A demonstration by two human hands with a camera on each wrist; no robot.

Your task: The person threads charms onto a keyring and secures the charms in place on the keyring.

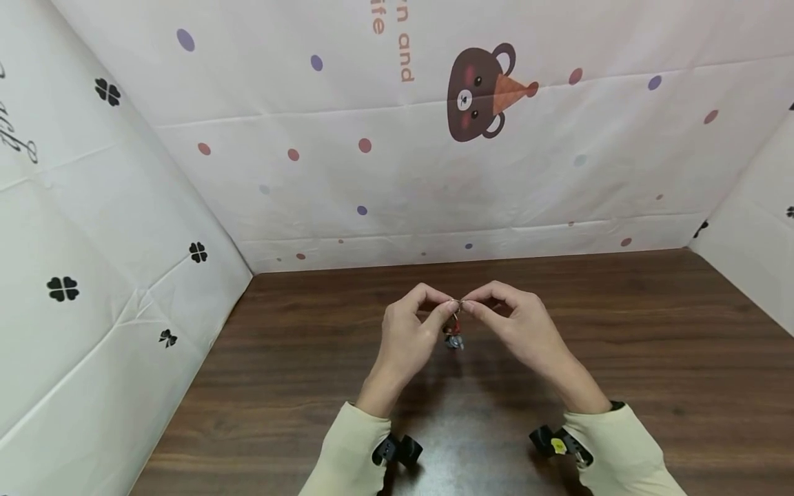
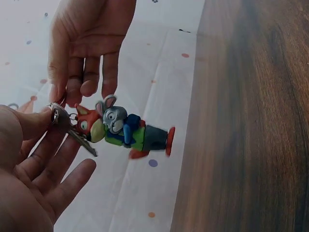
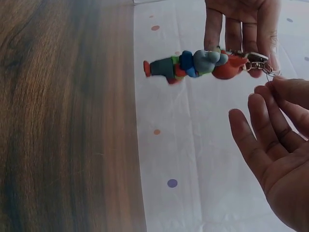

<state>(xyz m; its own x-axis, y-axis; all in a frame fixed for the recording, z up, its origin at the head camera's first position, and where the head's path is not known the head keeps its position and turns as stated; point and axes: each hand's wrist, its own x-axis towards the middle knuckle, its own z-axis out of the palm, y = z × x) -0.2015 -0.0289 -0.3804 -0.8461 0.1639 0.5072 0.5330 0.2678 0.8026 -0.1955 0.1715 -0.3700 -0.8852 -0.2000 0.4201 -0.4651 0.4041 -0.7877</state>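
Over the table, my left hand (image 1: 404, 335) and right hand (image 1: 528, 332) meet at the fingertips. In the left wrist view, my left thumb and forefinger pinch a silver key (image 2: 88, 144) by its head, its blade pointing away from the palm. The thin metal key ring (image 3: 271, 73) is pinched between my right thumb and forefinger. From a short chain hangs a keychain figurine (image 2: 120, 124), an orange fox and a grey rabbit pressed together in blue and green clothes. The other fingers of both hands stay loosely extended.
Below the hands lies a dark brown wooden table (image 1: 298, 372). White printed cloth with dots and a bear (image 1: 474, 96) stands behind it, and clover-patterned cloth (image 1: 93, 227) borders the left side. Black wrist cameras (image 1: 397, 451) sit at the light sleeves (image 1: 350, 448).
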